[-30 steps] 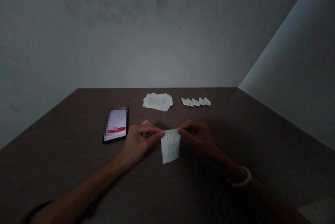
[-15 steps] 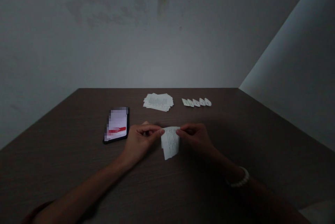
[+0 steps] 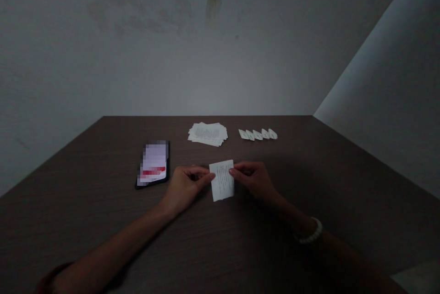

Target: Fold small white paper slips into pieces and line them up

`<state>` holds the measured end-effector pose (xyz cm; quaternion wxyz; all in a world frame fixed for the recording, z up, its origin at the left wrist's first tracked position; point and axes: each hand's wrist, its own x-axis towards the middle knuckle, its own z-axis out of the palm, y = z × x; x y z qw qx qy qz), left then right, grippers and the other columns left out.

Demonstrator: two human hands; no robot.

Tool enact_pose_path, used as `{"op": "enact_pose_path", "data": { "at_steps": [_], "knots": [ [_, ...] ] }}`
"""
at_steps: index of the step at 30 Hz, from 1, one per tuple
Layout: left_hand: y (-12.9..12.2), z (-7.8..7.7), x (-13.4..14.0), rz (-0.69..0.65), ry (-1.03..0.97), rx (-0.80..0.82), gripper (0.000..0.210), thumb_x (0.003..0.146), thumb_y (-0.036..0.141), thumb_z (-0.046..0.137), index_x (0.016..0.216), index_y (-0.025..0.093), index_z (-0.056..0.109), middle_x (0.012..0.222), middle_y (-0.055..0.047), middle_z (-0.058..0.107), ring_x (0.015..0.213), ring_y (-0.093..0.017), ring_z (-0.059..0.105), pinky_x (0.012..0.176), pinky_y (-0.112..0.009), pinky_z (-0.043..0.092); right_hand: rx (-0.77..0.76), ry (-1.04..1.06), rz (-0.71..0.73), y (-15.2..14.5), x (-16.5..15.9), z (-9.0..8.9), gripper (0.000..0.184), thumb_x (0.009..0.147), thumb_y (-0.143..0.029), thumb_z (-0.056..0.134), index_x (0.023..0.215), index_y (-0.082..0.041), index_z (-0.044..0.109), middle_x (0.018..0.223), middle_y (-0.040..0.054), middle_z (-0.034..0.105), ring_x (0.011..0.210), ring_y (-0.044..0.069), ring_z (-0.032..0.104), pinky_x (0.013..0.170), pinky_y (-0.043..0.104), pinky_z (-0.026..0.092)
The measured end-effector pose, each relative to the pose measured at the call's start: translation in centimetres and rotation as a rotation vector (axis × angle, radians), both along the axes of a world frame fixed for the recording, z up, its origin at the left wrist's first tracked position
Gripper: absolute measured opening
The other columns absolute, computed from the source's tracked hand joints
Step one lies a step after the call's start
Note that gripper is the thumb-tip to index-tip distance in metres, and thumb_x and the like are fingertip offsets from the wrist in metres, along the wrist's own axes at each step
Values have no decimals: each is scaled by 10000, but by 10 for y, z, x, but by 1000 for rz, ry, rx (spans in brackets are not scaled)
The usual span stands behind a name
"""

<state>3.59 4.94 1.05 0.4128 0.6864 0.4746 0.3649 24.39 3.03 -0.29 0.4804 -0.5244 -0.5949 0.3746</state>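
Note:
A small white sheet of printed paper [image 3: 222, 184] is held up between both hands above the dark table. My left hand [image 3: 185, 186] pinches its left edge between thumb and fingers. On the opposite edge, near the upper corner, my right hand [image 3: 254, 179] pinches it the same way. Lines of print face me, too small to read. The sheet looks nearly flat, with a slightly uneven lower edge; whether it is folded in layers I cannot tell.
Behind the hands lies a loose stack of printed papers [image 3: 207, 134]. To its right several small folded papers [image 3: 257, 135] overlap in a row. A phone [image 3: 153, 163] with a lit screen lies left of my left hand. The brown table [image 3: 85, 220] meets a stained wall [image 3: 165, 69].
The paper's top edge has tilted up and the sheet now looks flatter and shorter, its lower part no longer hanging as far down. My right hand has shifted slightly left.

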Motion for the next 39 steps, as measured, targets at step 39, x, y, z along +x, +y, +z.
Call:
{"op": "enact_pose_path", "data": {
  "at_steps": [39],
  "knots": [
    [31, -8, -23, -81, 801, 557, 236, 893, 335, 548, 959, 220, 744, 946, -88, 608, 923, -263, 493, 787, -397, 399, 350, -890, 171, 50, -2, -16, 231, 854, -380, 641, 1012, -237, 729, 932, 62, 610, 882, 201, 531, 746, 320, 437]
  ]
}}
